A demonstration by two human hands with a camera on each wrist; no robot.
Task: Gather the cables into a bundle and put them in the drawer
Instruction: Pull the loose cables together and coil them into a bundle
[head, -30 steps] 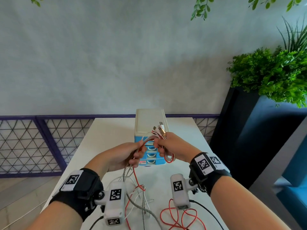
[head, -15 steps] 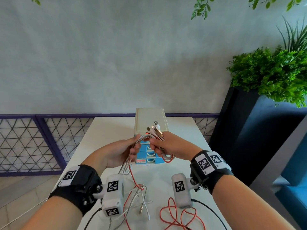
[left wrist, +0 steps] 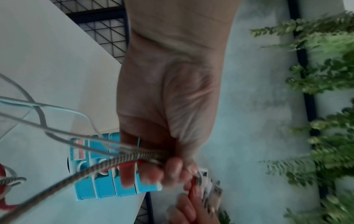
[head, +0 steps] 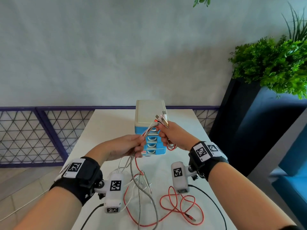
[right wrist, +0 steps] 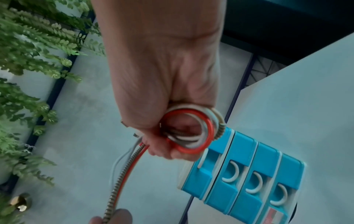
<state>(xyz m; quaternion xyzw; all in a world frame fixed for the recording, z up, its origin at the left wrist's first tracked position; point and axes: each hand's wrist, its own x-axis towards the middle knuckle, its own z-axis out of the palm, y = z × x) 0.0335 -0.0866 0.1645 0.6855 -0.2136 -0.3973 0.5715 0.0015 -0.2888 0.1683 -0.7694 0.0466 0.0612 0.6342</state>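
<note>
Several cables point(head: 150, 130), red, white and braided grey, run between my two hands above the white table point(head: 106, 123). My right hand point(head: 172, 136) grips a small coil of them point(right wrist: 188, 133), with the plugs point(head: 162, 119) sticking up past its knuckles. My left hand point(head: 127, 147) holds the same strands point(left wrist: 134, 156) a little lower and to the left, fingers curled round them. The loose lengths point(head: 141, 185) hang to the table, and a red cable's tail point(head: 182, 206) lies looped near the front edge. The blue drawer unit point(head: 153, 141) with a cream top stands just behind my hands, all drawers closed.
A dark planter with green plants point(head: 272, 67) stands right of the table. A purple mesh fence point(head: 33, 133) runs behind and to the left. Black leads point(head: 212, 203) trail from the wrist cameras over the table's front.
Both hands have risen slightly and drawn apart, the right moving up and right, the left sliding down the strands. More cable has lifted off the table.
</note>
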